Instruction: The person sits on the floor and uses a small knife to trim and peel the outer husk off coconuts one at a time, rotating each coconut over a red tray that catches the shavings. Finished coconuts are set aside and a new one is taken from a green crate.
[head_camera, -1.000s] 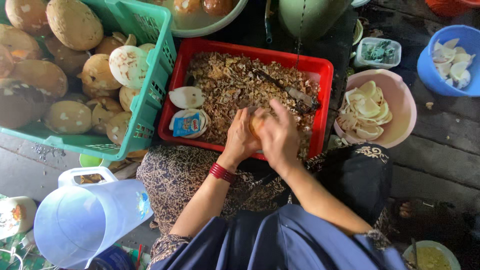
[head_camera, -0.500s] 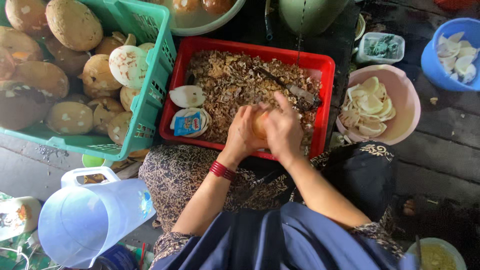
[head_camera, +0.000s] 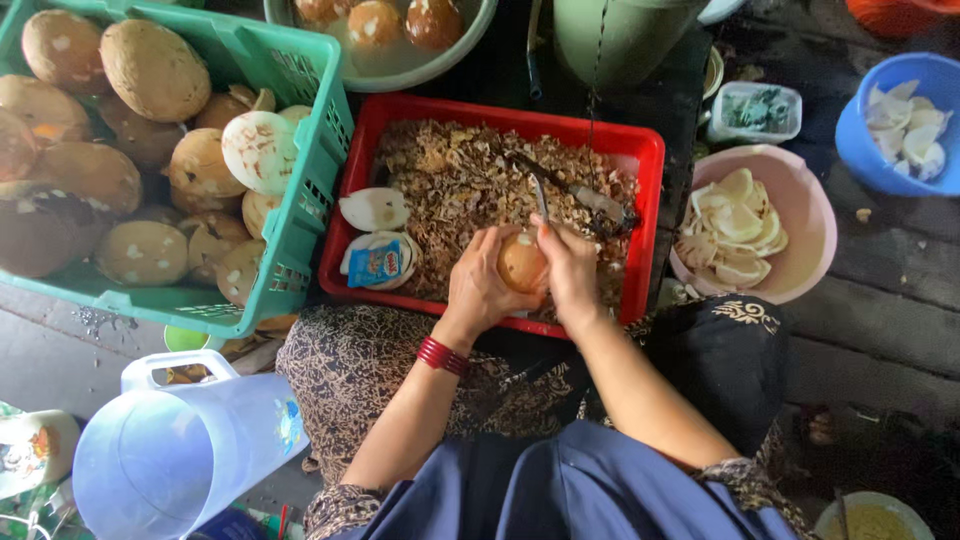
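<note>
Far left of the left hand (head_camera: 483, 290) stands a green plastic lattice crate (head_camera: 300, 180) heaped with rough, rounded brown coconuts (head_camera: 150, 70), some scraped to pale patches. Below it, nearer the person, lies a translucent plastic jug (head_camera: 170, 455) on its side. Just left of the left hand, inside the red plastic tray (head_camera: 640, 170), sit a white curved coconut piece (head_camera: 373, 209) and a small shiny sachet (head_camera: 377, 264). The tray's bed is a dry, flaky layer of brown shavings (head_camera: 450, 180).

The left hand, a red bangle (head_camera: 441, 355) at its wrist, is cupped around a smooth, round, tan peeled coconut (head_camera: 521, 262), held over the tray's near edge. The right hand (head_camera: 570, 270) presses against the coconut's other side, fingers curled around a thin metal blade (head_camera: 541, 198) that points up and away from it. Whether the blade touches the coconut cannot be told.

Right of the right hand, a pink plastic bowl (head_camera: 800, 250) holds curved white coconut slices (head_camera: 735, 225). Farther right and up, a blue plastic bowl (head_camera: 860, 140) holds more white pieces.
</note>
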